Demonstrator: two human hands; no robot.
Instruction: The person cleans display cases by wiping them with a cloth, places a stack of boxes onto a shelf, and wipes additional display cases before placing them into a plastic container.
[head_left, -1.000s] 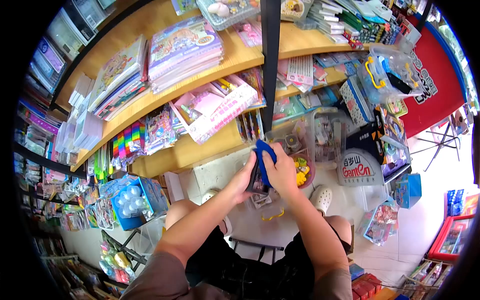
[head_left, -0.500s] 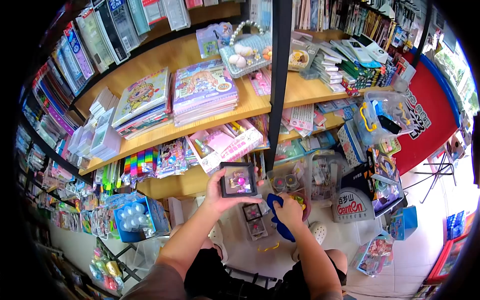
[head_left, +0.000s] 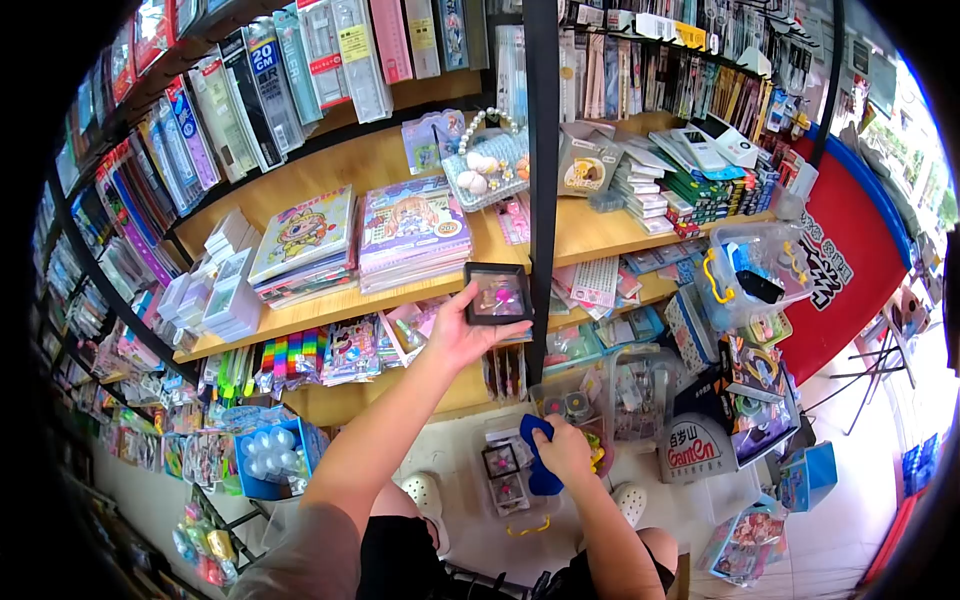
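My left hand [head_left: 467, 330] is closed on a small black-framed box [head_left: 498, 294] with a pink item behind its clear front, held up at the shelf's edge. Lower down, my right hand [head_left: 564, 451] grips a blue cloth [head_left: 540, 458] that hangs from its fingers. Beneath the cloth, a clear plastic bin [head_left: 483, 478] with a yellow handle holds more black-framed boxes [head_left: 507, 489]. Beside it is another clear container [head_left: 573, 403] with small items, and yellow pieces [head_left: 597, 453] show just right of my right hand.
A wooden shelf [head_left: 330, 306] carries stacked books [head_left: 414, 232], white boxes [head_left: 233, 290] and a beaded bag [head_left: 487, 166]. A black post [head_left: 542, 200] stands mid-view. Right are a clear tub [head_left: 757, 275], a carton [head_left: 695, 450] and a red table [head_left: 850, 290]. Left is a blue box [head_left: 272, 458].
The hands were together at the blue cloth, then parted. My left hand has carried the framed box up toward the shelf, while my right hand stays low with the cloth. The view has tilted up.
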